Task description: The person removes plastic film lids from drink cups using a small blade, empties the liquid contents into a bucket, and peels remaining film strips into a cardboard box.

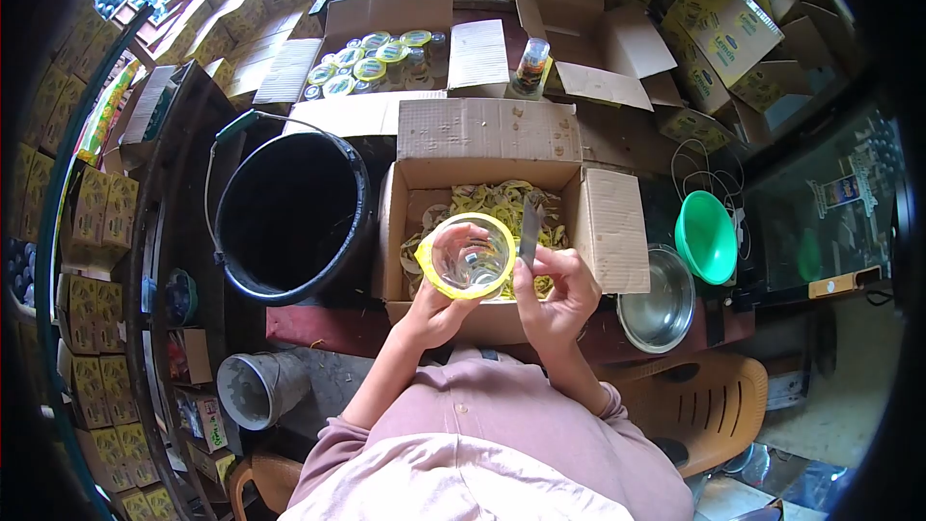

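Note:
My left hand (436, 316) is wrapped round a clear cup (470, 265) with a yellow rim, its round end facing me. Some of my left fingers show through the clear wall. In my right hand (562, 301) a flat grey knife blade (530, 230) points upward, close beside the cup's right edge. Whether blade and rim touch, I cannot tell. Both hands are above the near side of an open cardboard box (615, 232), which holds a heap of yellow strips (497, 198).
Left of the box stands a large black bucket (362, 222) with a handle. A metal bowl (659, 323) and a green bowl (712, 236) are at the right. Behind, a carton (391, 12) holds several yellow-lidded cups, and a jar (531, 66) stands nearby. Orange chair (714, 396) behind me.

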`<action>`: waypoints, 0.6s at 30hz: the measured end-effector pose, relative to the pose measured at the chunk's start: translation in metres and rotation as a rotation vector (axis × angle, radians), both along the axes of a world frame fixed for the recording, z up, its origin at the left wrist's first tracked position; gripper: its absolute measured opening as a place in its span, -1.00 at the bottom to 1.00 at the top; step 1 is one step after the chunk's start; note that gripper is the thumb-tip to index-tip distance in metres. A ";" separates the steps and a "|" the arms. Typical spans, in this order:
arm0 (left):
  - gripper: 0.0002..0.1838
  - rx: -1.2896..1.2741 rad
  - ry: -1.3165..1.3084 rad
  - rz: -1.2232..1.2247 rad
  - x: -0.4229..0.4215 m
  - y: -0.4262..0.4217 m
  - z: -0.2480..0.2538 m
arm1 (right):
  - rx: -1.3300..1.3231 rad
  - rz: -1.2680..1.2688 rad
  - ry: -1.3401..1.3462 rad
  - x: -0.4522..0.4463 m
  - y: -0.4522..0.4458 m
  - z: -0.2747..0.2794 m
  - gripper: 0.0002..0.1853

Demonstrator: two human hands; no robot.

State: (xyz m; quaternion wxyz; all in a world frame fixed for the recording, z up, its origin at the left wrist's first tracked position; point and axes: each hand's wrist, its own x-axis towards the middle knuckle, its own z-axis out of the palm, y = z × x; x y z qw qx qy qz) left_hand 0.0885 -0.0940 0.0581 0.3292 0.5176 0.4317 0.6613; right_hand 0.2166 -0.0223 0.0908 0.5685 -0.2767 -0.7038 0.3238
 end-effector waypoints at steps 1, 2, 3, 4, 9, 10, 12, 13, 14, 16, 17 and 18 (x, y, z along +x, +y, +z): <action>-0.29 -0.007 -0.001 0.001 0.000 0.000 0.001 | 0.011 -0.004 -0.008 -0.001 -0.002 0.001 -0.77; -0.29 -0.013 -0.002 0.002 0.000 0.000 0.001 | 0.023 -0.007 -0.016 -0.001 -0.003 0.001 -0.77; -0.28 -0.019 -0.002 0.004 0.001 0.000 0.001 | 0.041 0.000 -0.034 -0.001 -0.004 0.000 -0.77; -0.27 -0.012 -0.012 0.011 0.001 0.001 0.000 | 0.047 0.008 -0.033 -0.001 -0.004 -0.001 -0.76; -0.23 -0.071 0.041 -0.009 0.000 0.003 -0.008 | 0.096 0.004 -0.067 -0.001 0.000 0.001 -0.71; -0.24 -0.059 0.077 -0.016 -0.001 0.004 -0.007 | 0.087 0.020 -0.061 -0.001 0.003 0.001 -0.72; -0.26 -0.036 0.147 -0.029 -0.003 0.004 -0.004 | 0.069 0.055 -0.048 0.001 0.011 0.002 -0.74; -0.27 -0.065 0.088 -0.057 -0.003 0.004 0.000 | 0.052 0.067 -0.048 0.001 0.013 0.002 -0.74; -0.27 -0.043 0.019 -0.074 -0.003 0.004 0.003 | 0.036 0.078 -0.049 0.001 0.015 0.002 -0.74; -0.28 0.001 -0.119 -0.111 0.000 0.007 0.006 | -0.001 0.059 -0.033 0.001 0.014 0.001 -0.75; -0.30 0.002 -0.179 -0.102 0.002 0.008 0.001 | -0.022 0.030 -0.015 0.000 0.011 0.000 -0.75; -0.30 -0.005 -0.249 -0.116 0.003 0.010 -0.002 | -0.042 0.000 0.003 0.000 0.010 -0.001 -0.75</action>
